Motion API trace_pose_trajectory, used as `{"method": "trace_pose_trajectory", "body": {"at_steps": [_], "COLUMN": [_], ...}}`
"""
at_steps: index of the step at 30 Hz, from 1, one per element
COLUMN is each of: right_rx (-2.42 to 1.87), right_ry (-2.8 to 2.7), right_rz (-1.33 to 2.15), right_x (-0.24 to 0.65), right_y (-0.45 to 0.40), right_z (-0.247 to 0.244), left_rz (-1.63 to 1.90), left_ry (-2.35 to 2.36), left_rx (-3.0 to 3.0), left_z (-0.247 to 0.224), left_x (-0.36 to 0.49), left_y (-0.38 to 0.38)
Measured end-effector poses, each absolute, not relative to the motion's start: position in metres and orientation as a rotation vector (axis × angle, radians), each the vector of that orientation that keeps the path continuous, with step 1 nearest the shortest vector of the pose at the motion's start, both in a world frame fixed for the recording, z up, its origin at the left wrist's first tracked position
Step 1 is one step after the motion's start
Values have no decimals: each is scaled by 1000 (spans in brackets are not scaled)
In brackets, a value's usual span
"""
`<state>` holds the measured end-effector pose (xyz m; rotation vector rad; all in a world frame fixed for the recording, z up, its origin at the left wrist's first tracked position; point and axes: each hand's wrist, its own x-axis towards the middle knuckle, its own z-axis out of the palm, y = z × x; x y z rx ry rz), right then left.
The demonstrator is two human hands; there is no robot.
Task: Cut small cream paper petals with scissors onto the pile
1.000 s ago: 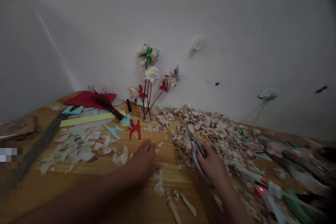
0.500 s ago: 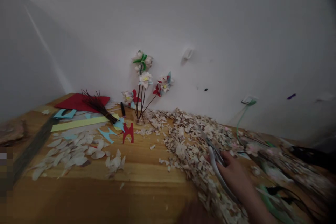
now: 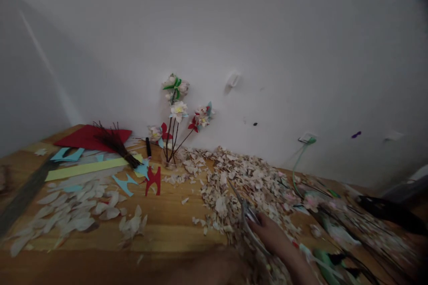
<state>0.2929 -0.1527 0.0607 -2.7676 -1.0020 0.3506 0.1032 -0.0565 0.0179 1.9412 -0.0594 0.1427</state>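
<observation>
Scissors amid paper scraps

Right hand: bare, no glove or ring visible, lower right of centre.
Wrist: bare, no sleeve.

A home craft corner: my wooden table stands against a plain white wall, strewn with pale petal cuttings, coloured paper scraps, a twig bundle, and finished paper flowers in a small jar.
</observation>
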Motion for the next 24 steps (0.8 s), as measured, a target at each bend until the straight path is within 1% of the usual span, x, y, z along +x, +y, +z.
{"method": "trace_pose_trajectory", "body": {"at_steps": [5,7,11,15,18,21,24], "right_rx": [-2881,-2904,-2857,-2680,-2622,-2646,-2689], "right_ry": [-1009,-1031,-1178,-1495,-1590,-1519,-1371], "right_rz": [346,325,347,476,570,536,469], "right_x": [296,296,292,281,274,271,273], "right_y": [-113,-103,-100,-123,-144,-157,-159], "right_z": [50,49,50,58,67,73,70], "left_rz": [28,73,286,476,428,322,304], "left_ry": [452,555,725,744,775,816,779], "left_rx": [2089,2056,2169,2224,2235,2246,2321], "left_z": [31,29,18,16,23,31,37], "left_x": [66,54,44,41,40,43,48], "left_y": [-25,-18,-6,8,13,14,14]}}
